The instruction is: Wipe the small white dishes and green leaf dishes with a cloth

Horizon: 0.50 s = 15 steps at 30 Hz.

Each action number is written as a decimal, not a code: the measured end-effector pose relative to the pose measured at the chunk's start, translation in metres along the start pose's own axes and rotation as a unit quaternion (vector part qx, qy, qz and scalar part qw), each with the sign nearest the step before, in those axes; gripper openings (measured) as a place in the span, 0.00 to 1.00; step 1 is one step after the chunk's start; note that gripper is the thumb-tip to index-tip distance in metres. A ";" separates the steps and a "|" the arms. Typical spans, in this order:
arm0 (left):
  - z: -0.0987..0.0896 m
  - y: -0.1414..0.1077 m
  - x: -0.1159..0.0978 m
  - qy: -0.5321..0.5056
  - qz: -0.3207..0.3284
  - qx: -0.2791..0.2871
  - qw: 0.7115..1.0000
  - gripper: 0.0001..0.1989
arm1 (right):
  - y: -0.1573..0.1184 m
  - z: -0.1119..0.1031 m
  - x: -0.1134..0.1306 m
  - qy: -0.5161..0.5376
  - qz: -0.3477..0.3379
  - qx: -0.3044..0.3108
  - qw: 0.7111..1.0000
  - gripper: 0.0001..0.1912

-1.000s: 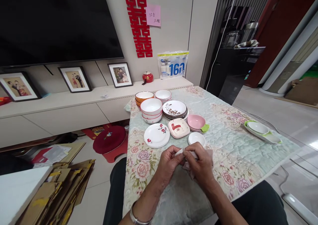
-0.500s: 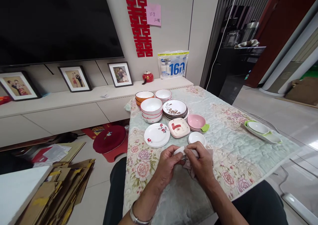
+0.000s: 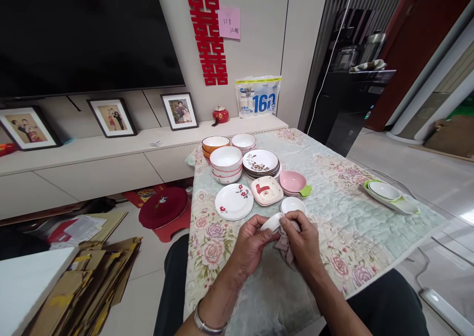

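Note:
Between my two hands, above the near part of the table, is a small white bowl (image 3: pixel 273 223) tilted on its side. My left hand (image 3: pixel 252 242) grips its left side with thumb and fingers. On the other side, my right hand (image 3: pixel 301 239) pinches the rim and also holds a crumpled greyish-pink cloth (image 3: pixel 284 249) against it. Just beyond my fingers stand small white bowls (image 3: pixel 294 206). White plates with red flowers (image 3: pixel 234 202) lie to the left, beside squarish dishes (image 3: pixel 266 190) with a red pattern. Pink bowls (image 3: pixel 292 182) with a green handle sit behind.
Farther back are stacked white bowls (image 3: pixel 226 158), orange bowls (image 3: pixel 216 142) and brown-rimmed plates (image 3: pixel 260 162). At the right, a white bowl rests on a green-edged dish (image 3: pixel 402 205). A flowered cloth (image 3: pixel 355 227) covers the table. A red stool (image 3: pixel 163 208) and flattened cardboard (image 3: pixel 74 291) are left.
The small bowl has turned, so more of its white outside shows. My right hand has shifted slightly, and the cloth hangs lower between my hands.

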<state>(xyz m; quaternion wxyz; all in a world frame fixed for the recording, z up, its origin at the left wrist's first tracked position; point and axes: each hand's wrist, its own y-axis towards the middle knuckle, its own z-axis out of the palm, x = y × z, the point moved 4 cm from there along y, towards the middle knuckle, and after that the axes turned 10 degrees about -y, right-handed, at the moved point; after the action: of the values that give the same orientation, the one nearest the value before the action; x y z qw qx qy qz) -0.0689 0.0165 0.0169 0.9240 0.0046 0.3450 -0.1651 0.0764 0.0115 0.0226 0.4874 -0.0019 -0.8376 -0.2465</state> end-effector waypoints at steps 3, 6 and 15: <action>-0.001 0.001 0.001 0.002 0.003 0.002 1.000 0.15 | -0.001 -0.001 0.000 -0.003 0.003 -0.012 1.000 0.10; -0.001 0.000 0.001 0.038 0.013 0.004 0.999 0.13 | -0.005 0.001 0.015 -0.028 -0.079 0.008 0.996 0.07; 0.000 -0.001 -0.001 -0.034 -0.017 0.000 0.999 0.15 | 0.000 -0.001 -0.003 0.012 0.022 -0.009 1.000 0.10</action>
<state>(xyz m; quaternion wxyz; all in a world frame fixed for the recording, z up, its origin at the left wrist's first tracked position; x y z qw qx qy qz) -0.0696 0.0159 0.0177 0.9323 -0.0073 0.3131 -0.1810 0.0789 0.0124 0.0204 0.5029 -0.0216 -0.8290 -0.2438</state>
